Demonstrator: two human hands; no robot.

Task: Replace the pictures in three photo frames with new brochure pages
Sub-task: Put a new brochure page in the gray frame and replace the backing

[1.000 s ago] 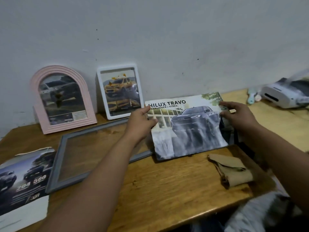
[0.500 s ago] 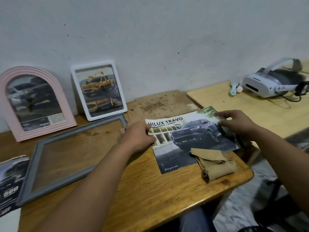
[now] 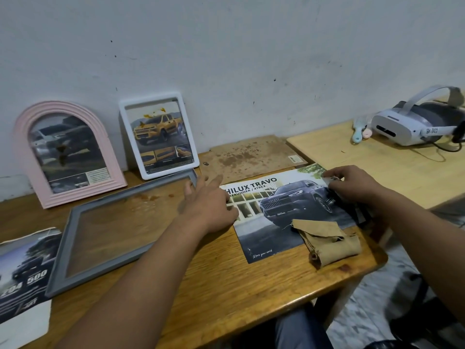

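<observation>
A brochure page [image 3: 261, 235] with a dark car and the title "HILUX TRAVO" lies flat on the wooden table [image 3: 226, 285]. My right hand [image 3: 352, 183] pinches its upper right corner. My left hand [image 3: 208, 200] hovers over the page's left edge, fingers stretched toward the brown backing board [image 3: 251, 154] by the wall. An empty grey frame [image 3: 118, 227] lies flat at the left. A pink arched frame [image 3: 65, 152] and a white frame [image 3: 158, 133], both holding car pictures, lean on the wall.
A folded tan cloth [image 3: 327, 240] lies on the page's lower right part. Another torn car page [image 3: 22, 270] lies at the far left. A white headset [image 3: 412, 122] with a cable sits on the paler table [image 3: 377, 162] to the right, beside small pastel items [image 3: 361, 131].
The page went from held up at both ends to lying flat on the table. My left hand has let go of it and now reaches forward with straight fingers.
</observation>
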